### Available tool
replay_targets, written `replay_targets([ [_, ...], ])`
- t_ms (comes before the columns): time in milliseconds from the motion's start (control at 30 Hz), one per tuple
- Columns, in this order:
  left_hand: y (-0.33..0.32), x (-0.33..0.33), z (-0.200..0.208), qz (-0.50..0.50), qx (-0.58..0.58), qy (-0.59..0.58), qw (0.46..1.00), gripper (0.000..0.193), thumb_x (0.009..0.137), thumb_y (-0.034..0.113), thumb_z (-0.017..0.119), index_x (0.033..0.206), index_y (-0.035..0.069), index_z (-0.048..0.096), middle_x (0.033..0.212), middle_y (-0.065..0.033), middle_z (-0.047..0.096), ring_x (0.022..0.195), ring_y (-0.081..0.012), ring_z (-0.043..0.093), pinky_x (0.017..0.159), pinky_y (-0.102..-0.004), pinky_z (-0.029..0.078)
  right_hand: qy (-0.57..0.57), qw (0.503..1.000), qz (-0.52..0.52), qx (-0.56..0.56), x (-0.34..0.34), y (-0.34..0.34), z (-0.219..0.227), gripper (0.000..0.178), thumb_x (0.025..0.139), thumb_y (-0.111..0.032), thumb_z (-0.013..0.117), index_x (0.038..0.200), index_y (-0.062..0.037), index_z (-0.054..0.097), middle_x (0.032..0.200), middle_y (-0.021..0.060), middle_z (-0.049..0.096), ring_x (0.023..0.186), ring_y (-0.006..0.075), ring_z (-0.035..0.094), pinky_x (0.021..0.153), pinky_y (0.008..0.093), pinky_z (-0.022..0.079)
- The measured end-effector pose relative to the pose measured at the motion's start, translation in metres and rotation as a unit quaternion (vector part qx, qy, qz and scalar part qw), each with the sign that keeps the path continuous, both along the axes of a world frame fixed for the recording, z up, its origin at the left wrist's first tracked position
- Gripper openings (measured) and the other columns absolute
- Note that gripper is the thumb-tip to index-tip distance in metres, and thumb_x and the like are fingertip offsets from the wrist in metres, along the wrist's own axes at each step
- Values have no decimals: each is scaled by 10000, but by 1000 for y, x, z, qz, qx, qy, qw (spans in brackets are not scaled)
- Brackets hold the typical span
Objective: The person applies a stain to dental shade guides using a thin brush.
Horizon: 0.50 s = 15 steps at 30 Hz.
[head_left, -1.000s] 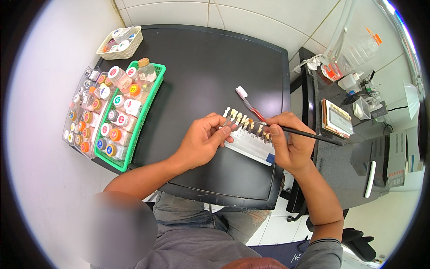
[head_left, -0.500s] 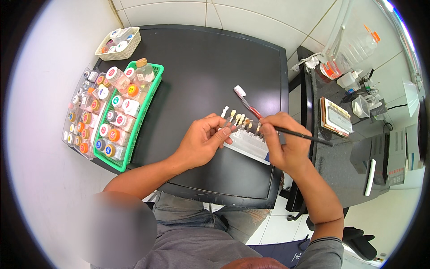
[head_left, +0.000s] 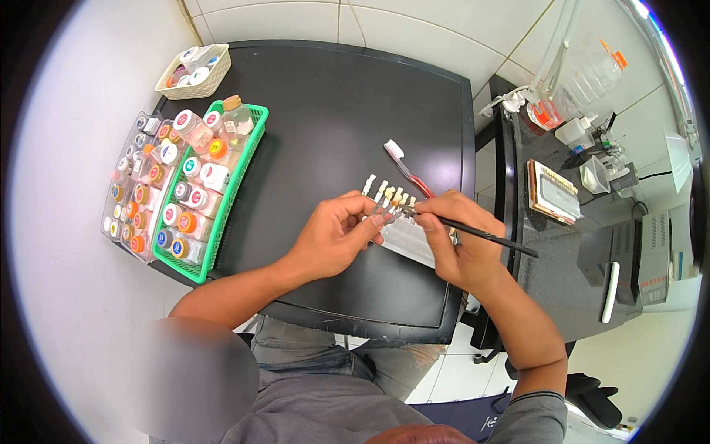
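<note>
My left hand [head_left: 342, 228] is closed, thumb and fingertips pinching a small clear tab; its far end is partly hidden. Held like a pen in my right hand [head_left: 467, 240] is a slim black brush [head_left: 488, 235], its tip meeting or nearly meeting the tab; contact is too small to tell. Beyond and under my fingers stands a white tooth shade guide holder [head_left: 405, 246], with several tooth-shaped tabs [head_left: 386, 191] sticking up along it. A toothbrush [head_left: 407, 172] with a red and white handle lies just behind.
On the black table [head_left: 318, 111], a green basket [head_left: 222, 240] of capped jars stands at left beside a clear tray [head_left: 124, 200] of jars. A cream basket [head_left: 194, 89] sits behind. The right-hand counter [head_left: 547, 259] carries another shade guide [head_left: 556, 189] and bottles.
My right hand has moved left with the brush, bringing its tip from the holder's right part toward the tab in my left hand. My left hand has barely moved.
</note>
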<state>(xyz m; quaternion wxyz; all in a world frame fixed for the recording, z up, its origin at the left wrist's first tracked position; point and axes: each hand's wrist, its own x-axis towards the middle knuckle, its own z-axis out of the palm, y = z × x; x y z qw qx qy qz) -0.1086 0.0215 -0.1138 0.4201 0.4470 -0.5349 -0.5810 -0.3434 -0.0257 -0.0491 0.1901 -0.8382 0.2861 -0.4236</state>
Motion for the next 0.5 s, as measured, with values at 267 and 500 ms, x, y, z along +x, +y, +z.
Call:
replay_targets([
  [267, 0, -1, 1, 4, 7, 10, 1000, 210, 1150, 162, 691, 1208, -14, 792, 1079, -22, 656, 904, -87, 713, 722, -251, 511, 8, 1000, -11, 11, 0, -1, -1, 61, 988, 20, 781, 1044, -2, 775, 880, 121, 756, 676, 232, 705, 630, 343, 550],
  [500, 1, -3, -1, 6, 5, 16, 1000, 205, 1142, 169, 710, 1192, -9, 800, 1081, -20, 647, 881, -87, 716, 706, -251, 505, -12, 999, -30, 18, -2, -2, -3, 74, 981, 19, 790, 1050, -6, 783, 871, 122, 755, 688, 245, 713, 640, 336, 555],
])
